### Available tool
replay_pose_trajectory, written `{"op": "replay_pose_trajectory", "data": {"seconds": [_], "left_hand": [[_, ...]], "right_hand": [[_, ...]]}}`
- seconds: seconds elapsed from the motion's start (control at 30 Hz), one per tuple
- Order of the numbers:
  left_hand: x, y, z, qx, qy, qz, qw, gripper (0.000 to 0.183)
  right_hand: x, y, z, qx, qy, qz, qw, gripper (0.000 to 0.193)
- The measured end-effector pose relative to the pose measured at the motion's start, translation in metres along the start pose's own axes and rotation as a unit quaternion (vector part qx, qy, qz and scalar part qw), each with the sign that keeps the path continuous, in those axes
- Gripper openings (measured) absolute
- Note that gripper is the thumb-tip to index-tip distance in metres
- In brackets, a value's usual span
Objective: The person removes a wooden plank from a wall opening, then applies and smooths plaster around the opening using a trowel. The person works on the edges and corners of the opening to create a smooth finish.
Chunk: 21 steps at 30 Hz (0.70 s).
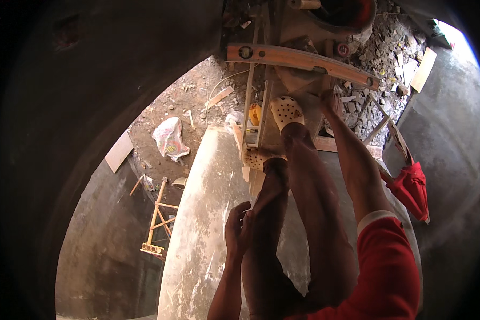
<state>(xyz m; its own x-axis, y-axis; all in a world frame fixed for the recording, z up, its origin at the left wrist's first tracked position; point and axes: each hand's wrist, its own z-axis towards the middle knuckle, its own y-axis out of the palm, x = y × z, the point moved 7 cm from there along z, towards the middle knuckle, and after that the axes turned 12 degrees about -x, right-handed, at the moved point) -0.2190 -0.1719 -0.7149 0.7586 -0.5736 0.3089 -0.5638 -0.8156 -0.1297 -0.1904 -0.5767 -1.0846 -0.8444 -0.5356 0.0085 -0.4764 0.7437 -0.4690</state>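
Left hand [238,229] beside bare left leg [271,200], thumb and fingers slightly parted. Right hand [330,101] near narrow brown wooden plank [327,82]; grip unclear, cannot tell. Long orange spirit level [290,57] lies just beyond right hand, well apart from left.

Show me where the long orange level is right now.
In the head view, the orange level stretches across the upper middle toward the right, just beyond the right hand and a pale perforated clog.

Long orange spirit level [290,57], lying crosswise, slightly slanted, just beyond the right hand [329,101]
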Motion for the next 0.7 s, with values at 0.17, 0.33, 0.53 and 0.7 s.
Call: {"op": "replay_pose_trajectory", "data": {"seconds": [0.17, 0.33, 0.53, 0.7], "left_hand": [[0.037, 0.000, 0.050, -0.012, 0.032, 0.000, 0.999, 0.033], [0.072, 0.006, 0.081, -0.028, 0.097, -0.024, 0.995, 0.033], [0.065, 0.035, 0.093, -0.071, 0.113, -0.032, 0.991, 0.032], [0.050, 0.065, 0.089, -0.109, 0.097, -0.076, 0.986, 0.033]], "right_hand": [[-0.009, -0.004, 0.016, 0.091, -0.016, -0.021, 0.995, 0.071], [0.015, 0.013, 0.036, -0.069, -0.063, -0.070, 0.993, 0.079], [0.035, 0.019, 0.011, -0.084, -0.082, -0.079, 0.990, 0.065], [0.022, 0.006, -0.048, -0.145, -0.078, -0.077, 0.983, 0.060]]}}
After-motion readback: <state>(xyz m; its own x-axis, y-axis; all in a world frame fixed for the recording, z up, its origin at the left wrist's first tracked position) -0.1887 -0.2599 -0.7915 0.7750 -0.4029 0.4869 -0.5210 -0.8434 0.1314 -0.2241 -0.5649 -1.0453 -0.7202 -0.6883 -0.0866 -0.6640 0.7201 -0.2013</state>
